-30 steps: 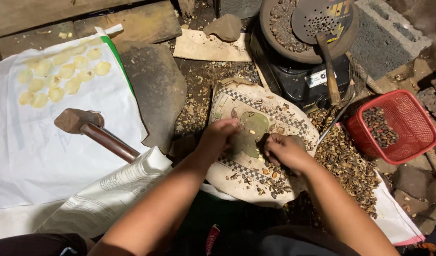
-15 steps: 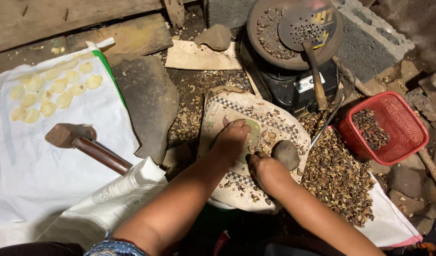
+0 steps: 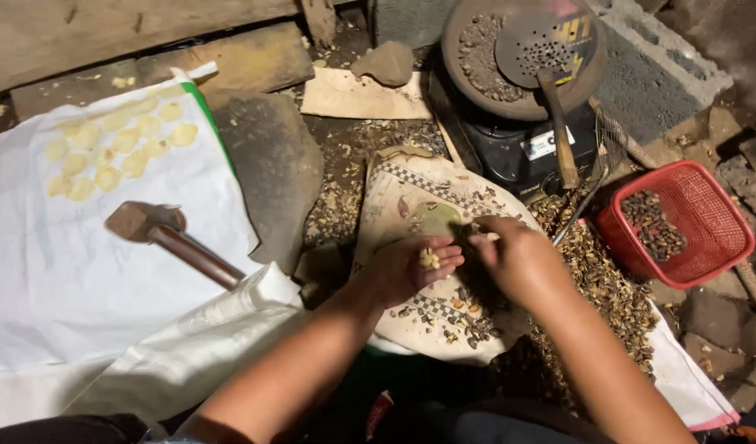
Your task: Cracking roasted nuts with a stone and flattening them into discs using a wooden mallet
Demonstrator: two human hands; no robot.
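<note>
My left hand [image 3: 411, 267] is turned palm up over a patterned cloth [image 3: 411, 205], with a small pale kernel [image 3: 429, 259] resting on its curled fingers. My right hand [image 3: 513, 259] is close beside it, fingers bent and pinched at something small near the left fingertips; what it pinches is too small to tell. Dark shell pieces [image 3: 477, 325] lie scattered on the cloth under both hands. A flat grey stone [image 3: 271, 164] lies to the left of the cloth.
A white sack sheet [image 3: 82, 288] holds several flat yellow discs [image 3: 119, 152] and a hammer [image 3: 160, 234]. A red basket [image 3: 682, 222] with dark nuts stands at right. A pan with a perforated ladle [image 3: 542, 49] sits on a black stove [image 3: 526, 148]. Husks [image 3: 608, 296] pile by the basket.
My left hand has turned palm up and now shows a pale kernel. My right hand has come up off the cloth to meet it. The view has shifted slightly.
</note>
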